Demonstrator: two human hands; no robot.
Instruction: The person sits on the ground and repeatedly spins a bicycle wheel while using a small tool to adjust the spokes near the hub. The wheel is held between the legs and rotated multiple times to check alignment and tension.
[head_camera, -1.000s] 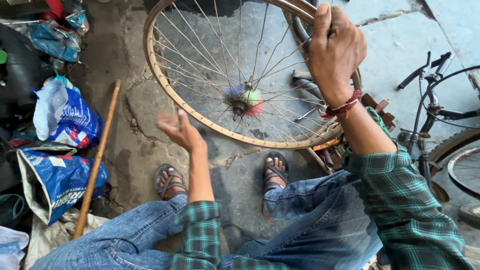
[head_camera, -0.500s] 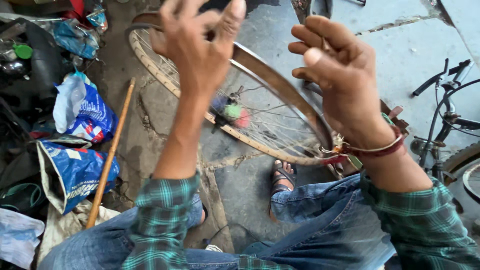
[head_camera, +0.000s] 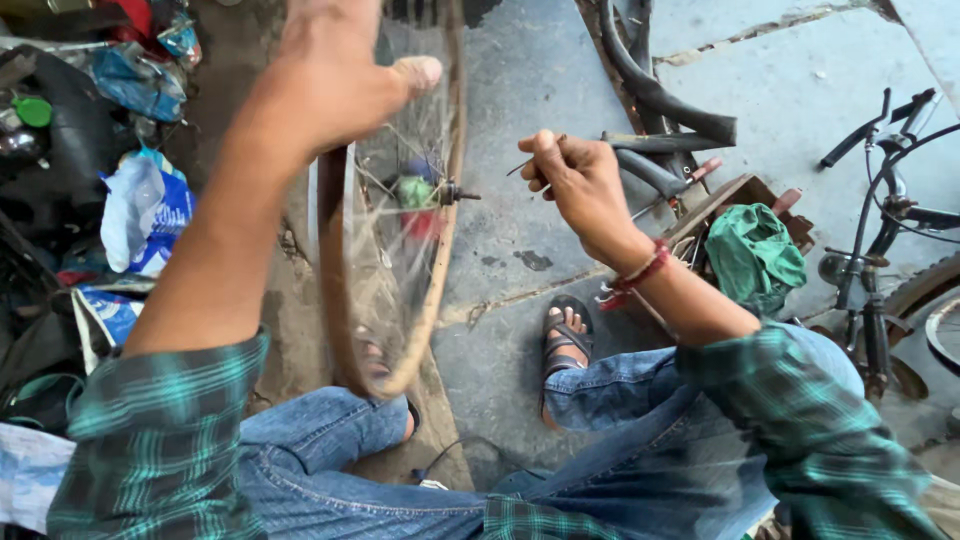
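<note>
Since half a second ago, the bicycle wheel (head_camera: 395, 230) has turned edge-on and upright, and the right hand (head_camera: 580, 185) has come off its rim. Fingers of the left hand (head_camera: 340, 70) are curling over the rim's top, thumb sticking out, steadying it between the knees. Right fingers are pinching a thin spoke (head_camera: 530, 160) just beside the hub axle. Bare concrete floor (head_camera: 520, 90) is lying open between wheel and old tyres (head_camera: 650, 90). A wooden box (head_camera: 735, 195) is holding a green cloth (head_camera: 760, 255).
</note>
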